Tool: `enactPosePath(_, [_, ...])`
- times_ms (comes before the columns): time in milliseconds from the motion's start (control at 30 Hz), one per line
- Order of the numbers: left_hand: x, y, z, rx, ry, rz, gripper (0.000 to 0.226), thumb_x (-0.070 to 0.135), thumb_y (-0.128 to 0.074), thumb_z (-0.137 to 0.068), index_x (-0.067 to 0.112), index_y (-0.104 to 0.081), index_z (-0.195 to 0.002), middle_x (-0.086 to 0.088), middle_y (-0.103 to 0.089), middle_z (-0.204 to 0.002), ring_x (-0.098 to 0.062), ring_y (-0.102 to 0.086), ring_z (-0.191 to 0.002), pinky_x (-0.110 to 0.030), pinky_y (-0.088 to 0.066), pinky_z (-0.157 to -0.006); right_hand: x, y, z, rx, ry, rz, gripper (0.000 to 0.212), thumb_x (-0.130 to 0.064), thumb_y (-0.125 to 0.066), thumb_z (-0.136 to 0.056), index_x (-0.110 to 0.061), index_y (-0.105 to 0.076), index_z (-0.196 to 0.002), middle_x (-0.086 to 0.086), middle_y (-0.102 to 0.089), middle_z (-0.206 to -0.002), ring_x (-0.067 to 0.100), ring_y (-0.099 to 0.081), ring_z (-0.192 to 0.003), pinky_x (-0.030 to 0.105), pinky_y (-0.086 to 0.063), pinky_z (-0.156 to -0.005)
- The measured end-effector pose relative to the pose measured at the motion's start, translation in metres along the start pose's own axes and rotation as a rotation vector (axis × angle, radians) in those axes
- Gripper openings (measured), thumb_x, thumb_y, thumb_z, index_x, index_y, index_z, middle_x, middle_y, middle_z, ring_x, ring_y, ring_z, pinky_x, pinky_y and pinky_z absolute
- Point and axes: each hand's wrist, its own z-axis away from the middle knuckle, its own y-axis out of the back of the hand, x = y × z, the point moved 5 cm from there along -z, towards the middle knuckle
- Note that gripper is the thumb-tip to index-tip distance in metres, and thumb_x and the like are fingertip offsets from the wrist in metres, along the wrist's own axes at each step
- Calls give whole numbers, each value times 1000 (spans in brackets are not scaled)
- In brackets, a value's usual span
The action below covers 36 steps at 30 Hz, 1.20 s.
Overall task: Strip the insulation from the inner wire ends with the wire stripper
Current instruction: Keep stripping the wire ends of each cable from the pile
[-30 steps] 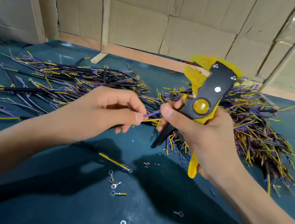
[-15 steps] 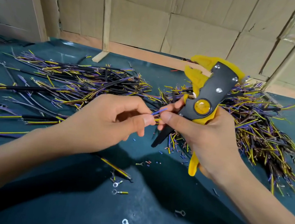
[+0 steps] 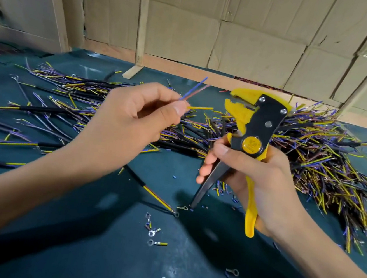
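Lying on the left of the teal counter [image 3: 76,229], a spread of black cables [image 3: 71,112] runs off the frame edge, its far end blurred. The left hand [image 3: 132,119] pinches a cable between thumb and forefinger; its blue, reddish and yellow inner wire ends [image 3: 196,97] fan out, the cable's body hidden behind the fingers. Apart to the right, the right hand [image 3: 253,183] grips the yellow-and-black wire stripper [image 3: 253,133], handles partly covered by the palm. Behind it lies a tangled wire heap [image 3: 326,159].
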Motion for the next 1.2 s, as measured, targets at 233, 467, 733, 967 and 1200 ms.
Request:
enactPosePath(233, [0,2,1,-25,-47,5,9,24,-66,-90,30,-72,-93,8,-64,-71,-8,-43,-54,-22,-37,-53,2,-8,4,-139,-47,17,9,-9,-70,-84,-2,-72,-89,20,-66,-78,39,-68,-68,46,-57,-67])
enactPosePath(467, [-2,-1,2,-80,-12,102,14,19,-66,-89,25,-71,-100,-3,-65,-78,-11,-39,-53,-24,-32,-48,1,-10,4,-145,-68,11,7,-5,-67,-85,1,-69,-87,22,-63,-76,38,-66,-65,45,-58,-65])
enactPosePath(733, [4,-1,4,-47,-90,-15,12,16,-61,-92,27,-65,-95,6,-66,-80,-17,-49,-63,-22,-39,-54,-5,-14,6,-224,-115,19,7,-7,-68,-83,-1,-70,-86,20,-62,-73,38,-66,-63,48,-58,-65])
enactPosePath(967, [10,2,6,81,-218,-186,17,15,-61,-96,32,-63,-101,5,-73,-91,-8,-66,-78,-21,-50,-74,-6,-16,9,-288,-102,122,5,-6,-71,-87,-1,-70,-85,21,-64,-76,41,-68,-65,40,-58,-62])
enactPosePath(1200, [4,1,8,89,-259,-261,15,22,-62,-98,31,-67,-109,-6,-71,-90,-27,-68,-90,-51,-53,-80,-9,-15,8,-241,-117,132,9,1,-66,-84,-2,-68,-76,19,-62,-68,38,-65,-56,47,-57,-60])
